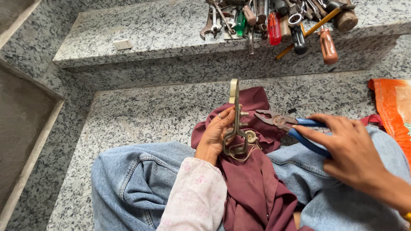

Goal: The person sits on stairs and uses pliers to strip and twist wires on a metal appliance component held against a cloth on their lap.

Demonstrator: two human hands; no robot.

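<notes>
- Your left hand (212, 136) grips the upright brass tool (235, 122) over the maroon cloth (252, 188).
- Your right hand (349, 152) closed on blue-handled pliers (286, 124), jaws beside your left fingertips.
- Orange bag (391, 109) right of your knuckles; bare stone step (141, 113) left.

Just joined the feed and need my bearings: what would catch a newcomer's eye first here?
At centre, the left hand holds a brass-coloured metal tool upright over a maroon cloth draped across the person's denim-clad lap. Beside it, the right hand grips blue-handled pliers, whose jaws point at the tool. On the granite step above lies a heap of hand tools, and an orange bag sits at the right edge.
</notes>
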